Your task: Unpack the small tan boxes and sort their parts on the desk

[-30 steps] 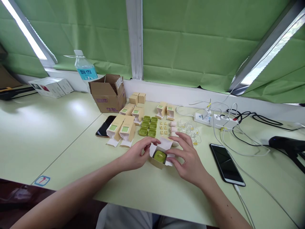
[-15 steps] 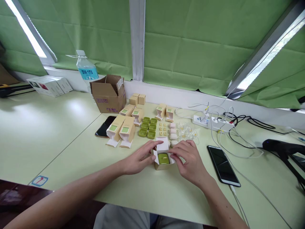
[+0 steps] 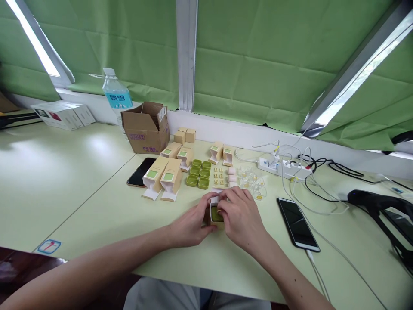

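A small open cardboard box stands on the table in front of me. Inside it lies a green square tray-like piece. My left hand is closed around the box's left side, thumb low at the front and fingers at the back corner. With fingers bent together, my right hand reaches into the box over the green piece; a small yellowish bit shows at its fingertips, too hidden to name. Just behind are several green trays, tiny yellow pieces, pale pink blocks and clear coiled items.
Open small boxes stand left of the trays, beside a phone. Behind them are a brown carton and a water bottle. To the right lie another phone, a power strip with cables and a black device.
My left hand has moved from the flaps to grip the box's side. My right fingers have gone from the right flap into the box. The box's upright back flap now leans away.
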The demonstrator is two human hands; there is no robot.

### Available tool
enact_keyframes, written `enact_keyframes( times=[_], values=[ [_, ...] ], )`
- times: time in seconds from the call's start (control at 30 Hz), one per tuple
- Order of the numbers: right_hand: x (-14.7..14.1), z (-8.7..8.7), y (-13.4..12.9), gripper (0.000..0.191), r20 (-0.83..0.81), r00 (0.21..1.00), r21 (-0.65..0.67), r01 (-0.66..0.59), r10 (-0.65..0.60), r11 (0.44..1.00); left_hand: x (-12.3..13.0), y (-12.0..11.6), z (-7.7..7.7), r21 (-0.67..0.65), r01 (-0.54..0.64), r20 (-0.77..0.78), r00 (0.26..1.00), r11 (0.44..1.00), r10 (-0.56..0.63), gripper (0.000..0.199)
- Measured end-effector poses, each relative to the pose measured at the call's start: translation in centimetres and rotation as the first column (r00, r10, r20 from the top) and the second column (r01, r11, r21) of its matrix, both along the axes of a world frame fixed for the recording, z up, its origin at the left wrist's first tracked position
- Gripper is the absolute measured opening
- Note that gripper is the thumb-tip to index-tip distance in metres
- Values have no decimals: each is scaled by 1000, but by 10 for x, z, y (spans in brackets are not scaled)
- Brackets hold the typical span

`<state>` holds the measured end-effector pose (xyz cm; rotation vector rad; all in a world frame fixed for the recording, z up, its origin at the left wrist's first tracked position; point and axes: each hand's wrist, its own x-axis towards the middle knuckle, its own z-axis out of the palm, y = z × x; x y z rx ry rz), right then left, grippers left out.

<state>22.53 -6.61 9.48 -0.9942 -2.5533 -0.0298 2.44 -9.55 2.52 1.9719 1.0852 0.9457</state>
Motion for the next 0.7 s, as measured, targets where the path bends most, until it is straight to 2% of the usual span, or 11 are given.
enact_keyframes(
  times=[0.2, 0.37, 0.43, 0.53, 0.6, 0.63, 0.7],
  values=[
    [5, 5, -4, 21, -178, 984, -114, -4, -17, 994, -1, 1, 1, -78, -10, 17, 1000, 997, 12, 93],
    [10, 11, -2, 15, -268, 961, -265, 0, -74, 964, -1, 2, -3, -61, -3, 56, 998, 998, 7, 93],
    [15, 13, 1, 11, -372, 920, -361, -26, -118, 932, -1, 2, -3, -75, 13, 86, 996, 997, -7, 92],
    [34, 18, 11, 11, -565, 794, -451, -70, -224, 890, -1, 2, 0, -132, 33, 133, 991, 991, -15, 88],
    [56, 21, 20, 14, -630, 719, -459, -37, -295, 888, -1, 1, 1, -169, 33, 153, 988, 985, -7, 87],
    [68, 22, 25, 13, -626, 707, -451, 16, -329, 892, -1, 1, 2, -181, 32, 160, 987, 983, -3, 87],
    [91, 21, 32, 9, -534, 742, -435, 170, -406, 884, -2, 1, 1, -190, 30, 164, 987, 981, 2, 88]
  ],
)
